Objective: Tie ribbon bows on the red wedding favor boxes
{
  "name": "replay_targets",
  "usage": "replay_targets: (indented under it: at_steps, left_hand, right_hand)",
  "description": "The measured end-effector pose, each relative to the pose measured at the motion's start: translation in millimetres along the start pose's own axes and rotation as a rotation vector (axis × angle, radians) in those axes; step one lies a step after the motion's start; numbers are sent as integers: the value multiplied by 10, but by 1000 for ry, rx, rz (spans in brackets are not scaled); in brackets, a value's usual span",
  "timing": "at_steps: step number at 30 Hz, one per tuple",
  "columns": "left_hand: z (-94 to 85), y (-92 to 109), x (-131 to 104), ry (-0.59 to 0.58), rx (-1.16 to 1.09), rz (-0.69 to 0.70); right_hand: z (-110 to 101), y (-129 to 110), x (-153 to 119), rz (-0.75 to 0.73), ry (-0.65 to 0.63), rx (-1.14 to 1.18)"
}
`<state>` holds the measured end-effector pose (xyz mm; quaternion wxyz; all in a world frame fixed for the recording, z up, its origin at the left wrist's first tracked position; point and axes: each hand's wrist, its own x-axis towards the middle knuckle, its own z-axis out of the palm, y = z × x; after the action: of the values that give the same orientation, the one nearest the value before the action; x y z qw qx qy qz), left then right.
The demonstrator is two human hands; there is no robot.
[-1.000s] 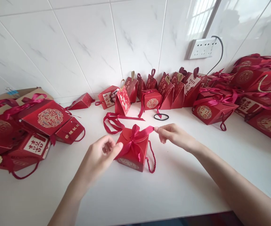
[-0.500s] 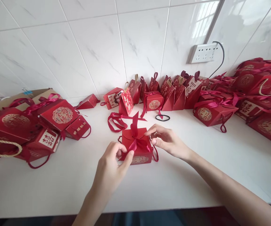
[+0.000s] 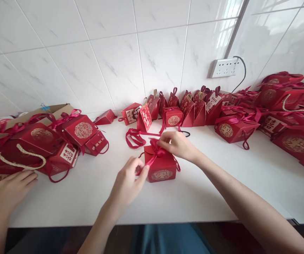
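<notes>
A red gift box with a gold round emblem on its front stands on the white table in front of me. Dark pink ribbon is gathered on its lid. My left hand, at the box's left front, pinches one ribbon tail and draws it toward me. The fingers of my right hand are closed on the ribbon at the top of the lid and cover part of it. Twisted red cord handles show at both sides of the box.
Another person's hand rests at the left beside piled red boxes. Loose ribbon, a black ring and small upright red boxes lie behind my box. More red boxes are heaped at the right, below a socket strip.
My right hand has moved from beside the box onto the ribbon and taken hold of it. The upright ribbon end has been pulled down. Another person's hand has come in at the left.
</notes>
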<state>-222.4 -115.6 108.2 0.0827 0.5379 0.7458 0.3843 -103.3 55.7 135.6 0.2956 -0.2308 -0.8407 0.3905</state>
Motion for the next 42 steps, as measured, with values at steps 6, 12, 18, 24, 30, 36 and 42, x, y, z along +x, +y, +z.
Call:
replay_targets:
  at_steps: [6,12,18,24,30,36,42]
  left_hand:
    - [-557,-442,58,418,-127,-227]
    - [-743,-460,250,721,-703,-304]
    - [-636,-162,385,596,-852,-156]
    - [-616,-13,398,499,-863,-85]
    - [-593,132,378,317,-979,-42]
    - [-492,595,395,124,-1108,61]
    - [-449,765,564,88,-1198,79]
  right_hand:
    - [-337,165,-94,112,388,266]
    - [-571,-81,-339,-34,479,438]
    - [-583,-650,-619,-285,437,289]
    - [-645,-510,-642,-133,465,259]
    - [-673,-385,-622,-12,448,193]
    - [-477,-776,-583,-79,256,132]
    - [-379,-1002,-348,-154,54,211]
